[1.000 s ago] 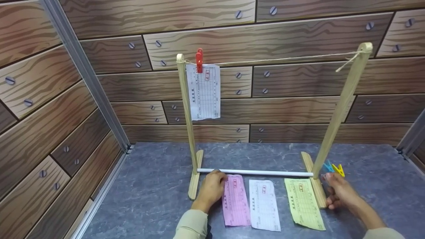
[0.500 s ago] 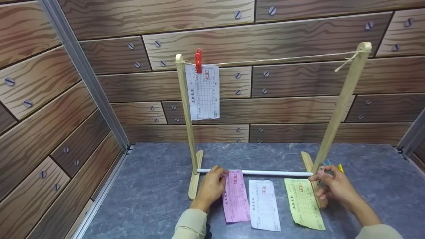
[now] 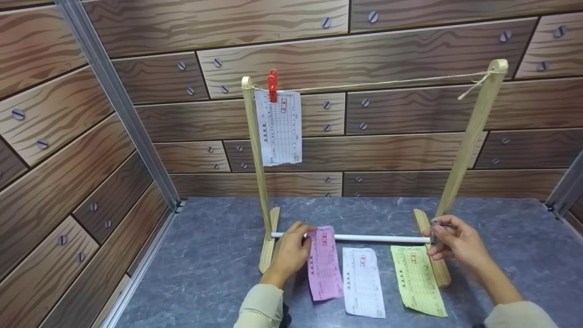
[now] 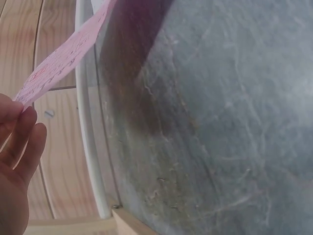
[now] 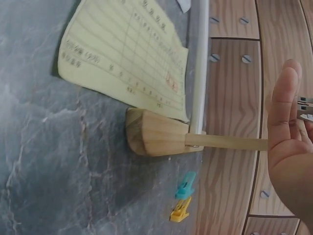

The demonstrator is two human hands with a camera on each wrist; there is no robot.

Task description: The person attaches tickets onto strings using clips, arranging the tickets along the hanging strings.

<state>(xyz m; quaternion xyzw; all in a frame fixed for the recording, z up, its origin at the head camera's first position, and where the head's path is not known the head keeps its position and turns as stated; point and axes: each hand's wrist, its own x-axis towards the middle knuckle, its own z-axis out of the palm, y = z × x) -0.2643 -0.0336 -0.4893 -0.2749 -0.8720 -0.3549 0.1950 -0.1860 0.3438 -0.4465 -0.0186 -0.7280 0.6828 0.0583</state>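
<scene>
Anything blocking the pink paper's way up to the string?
Nothing visible stands between the pink paper, pinched in the left hand, and the string; the hanging white paper and red clip occupy only its left end.

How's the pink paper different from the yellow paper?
The left hand pinches the pink paper, its top end raised off the table; the yellow paper lies on the table, held by no hand. The pink paper is nearer the left post; the yellow paper is nearer the right post. Both have a red stamp near the top.
</scene>
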